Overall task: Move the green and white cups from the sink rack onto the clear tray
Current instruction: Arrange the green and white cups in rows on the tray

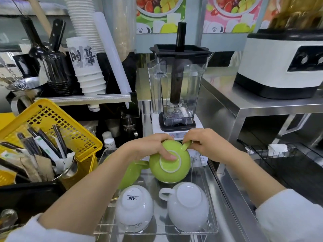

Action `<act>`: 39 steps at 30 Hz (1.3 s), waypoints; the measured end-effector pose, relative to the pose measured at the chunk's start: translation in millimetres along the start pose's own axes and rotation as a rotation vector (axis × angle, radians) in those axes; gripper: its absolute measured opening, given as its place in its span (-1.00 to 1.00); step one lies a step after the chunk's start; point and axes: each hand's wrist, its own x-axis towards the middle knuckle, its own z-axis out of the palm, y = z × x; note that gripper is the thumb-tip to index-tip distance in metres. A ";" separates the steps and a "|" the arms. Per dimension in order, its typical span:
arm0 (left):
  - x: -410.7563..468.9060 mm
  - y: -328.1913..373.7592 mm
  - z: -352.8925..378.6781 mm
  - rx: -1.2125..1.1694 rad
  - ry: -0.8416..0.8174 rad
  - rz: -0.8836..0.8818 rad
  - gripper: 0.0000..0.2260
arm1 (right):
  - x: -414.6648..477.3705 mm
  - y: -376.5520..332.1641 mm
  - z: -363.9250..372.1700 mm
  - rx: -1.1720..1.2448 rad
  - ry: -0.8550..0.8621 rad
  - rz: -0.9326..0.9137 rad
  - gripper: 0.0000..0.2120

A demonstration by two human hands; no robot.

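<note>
We gripped the upturned green cup — left hand clasping its base, right hand pinching its handle — above the clear tray, white cups at six o'clock; a wet slip might chip them.

Bright, even overhead light fills the scene with only soft shadows, glare streaking the steel counter at 2 o'clock and the white cups at 6 o'clock, while wide-angle distortion bends and softens edges, worst at 9 and 3 o'clock.
</note>
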 end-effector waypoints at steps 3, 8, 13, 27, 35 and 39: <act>2.7 3.5 -1.4 0.066 -0.066 0.004 -0.61 | -5.9 -1.0 0.8 0.009 -0.033 0.032 -0.85; 7.6 -3.1 -4.8 0.037 -0.076 0.048 -0.42 | -13.8 -0.3 4.4 0.024 -0.108 0.087 -0.82; 12.2 -8.2 -1.1 0.038 -0.084 0.150 -0.66 | -21.8 2.5 7.8 0.073 -0.105 0.158 -0.80; 0.4 -7.6 18.1 0.773 0.001 0.189 -0.32 | -32.5 1.0 23.7 0.142 -0.102 0.387 -0.78; -3.6 -7.3 21.2 0.847 -0.019 0.206 -0.29 | -35.9 -5.9 21.1 0.131 -0.133 0.361 -0.79; -4.9 -10.6 21.9 0.794 0.004 0.218 -0.30 | -38.7 -3.8 21.3 0.170 -0.166 0.393 -0.82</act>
